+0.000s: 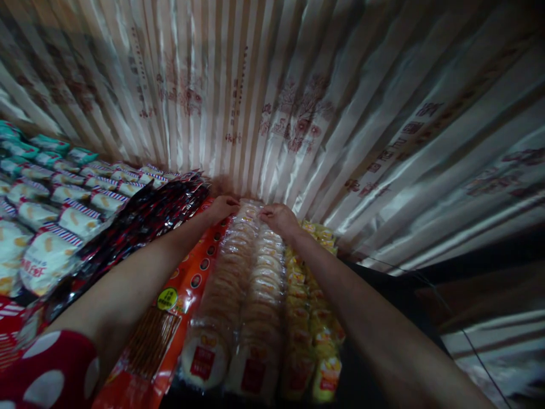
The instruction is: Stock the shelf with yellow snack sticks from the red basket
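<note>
Two long rows of round pastries in clear wrappers (pixel 232 272) run away from me, with red labels on the nearest ones. My left hand (pixel 224 208) reaches the far end of the left row, its fingers closed at the edge of a clear-wrapped pastry (pixel 250 211). From the other side my right hand (pixel 279 218) pinches the same pastry's wrapper. The fingertips are small and dim in this light. Under my left forearm lies an orange bag of brown sticks (pixel 191 284), while yellow-wrapped snacks (pixel 300 307) line the right side.
Left of the orange bag are dark, shiny packets (pixel 145 218), then several rows of white snack bags (pixel 70 218) and teal bags (pixel 49 145). A pleated, printed curtain (pixel 272 108) hangs close behind the goods. The black table surface (pixel 383 289) shows at right.
</note>
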